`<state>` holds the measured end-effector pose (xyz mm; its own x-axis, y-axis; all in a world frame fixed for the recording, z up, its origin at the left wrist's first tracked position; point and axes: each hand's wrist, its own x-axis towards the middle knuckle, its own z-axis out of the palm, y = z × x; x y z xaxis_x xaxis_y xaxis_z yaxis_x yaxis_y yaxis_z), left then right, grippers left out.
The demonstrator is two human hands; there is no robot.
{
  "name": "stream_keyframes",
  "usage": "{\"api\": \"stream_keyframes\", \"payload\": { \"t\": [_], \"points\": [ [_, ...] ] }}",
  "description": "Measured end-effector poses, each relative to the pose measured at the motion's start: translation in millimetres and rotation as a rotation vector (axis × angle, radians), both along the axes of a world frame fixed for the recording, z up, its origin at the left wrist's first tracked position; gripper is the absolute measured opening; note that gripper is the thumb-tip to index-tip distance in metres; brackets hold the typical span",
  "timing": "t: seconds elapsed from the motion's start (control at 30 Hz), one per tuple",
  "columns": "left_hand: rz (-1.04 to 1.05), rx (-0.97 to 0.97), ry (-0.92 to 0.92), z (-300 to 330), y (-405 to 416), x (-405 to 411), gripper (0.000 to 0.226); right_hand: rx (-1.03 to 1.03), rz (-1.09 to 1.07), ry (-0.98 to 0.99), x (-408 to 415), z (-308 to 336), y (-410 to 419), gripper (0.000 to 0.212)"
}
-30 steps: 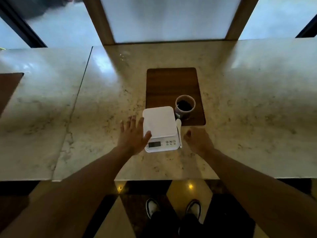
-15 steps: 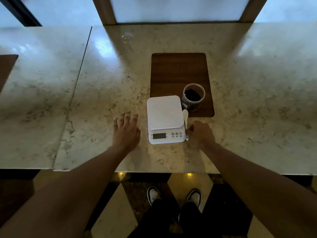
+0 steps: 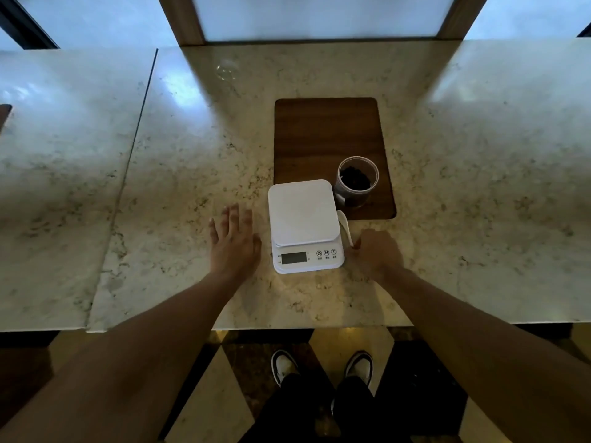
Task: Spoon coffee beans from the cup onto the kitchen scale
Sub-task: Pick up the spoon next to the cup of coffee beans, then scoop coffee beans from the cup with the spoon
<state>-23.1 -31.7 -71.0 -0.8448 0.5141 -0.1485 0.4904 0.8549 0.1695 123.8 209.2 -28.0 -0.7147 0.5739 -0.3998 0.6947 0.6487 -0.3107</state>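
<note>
A white kitchen scale [image 3: 303, 215] sits on the marble counter, its platform bare and its display blank. Just behind its right corner stands a clear cup [image 3: 356, 183] with dark coffee beans in the bottom. A white spoon [image 3: 344, 227] lies along the scale's right side, bowl toward the cup. My right hand [image 3: 377, 254] is curled at the spoon's handle end, fingertips pinching it. My left hand [image 3: 235, 243] rests flat on the counter left of the scale, fingers spread, a small gap from it.
The cup stands on the near right corner of a dark wooden board [image 3: 326, 139] set in the counter. A seam [image 3: 134, 148] divides the marble slabs at left. The counter's front edge [image 3: 287, 327] runs below my forearms, with my shoes on the floor beneath.
My left hand has let go of the scale's left edge and lies flat beside it. My right hand has moved in to the spoon's handle and closed on it.
</note>
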Motion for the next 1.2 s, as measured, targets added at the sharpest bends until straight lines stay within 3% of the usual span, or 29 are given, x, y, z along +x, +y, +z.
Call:
{"api": "stream_keyframes", "payload": {
  "t": [0.27, 0.4, 0.57, 0.73, 1.2],
  "points": [
    [-0.025, -0.011, 0.007, -18, 6, -18, 0.065, -0.054, -0.038, 0.063, 35, 2, 8, 0.022],
    [-0.030, 0.002, -0.002, -22, 11, -26, 0.067, -0.126, -0.111, 0.172, 48, 9, 4, 0.016],
    [0.075, 0.030, -0.034, -30, 26, -27, 0.069, -0.151, -0.030, 0.320, 38, 21, 7, 0.004],
    [0.084, 0.051, 0.002, -33, 27, -27, 0.072, -0.096, 0.003, 0.503, 10, 37, 23, 0.009],
    [0.132, 0.112, 0.066, -31, 32, -25, 0.073, -0.034, 0.035, 0.683, 0, 46, 91, 0.017]
  ]
}}
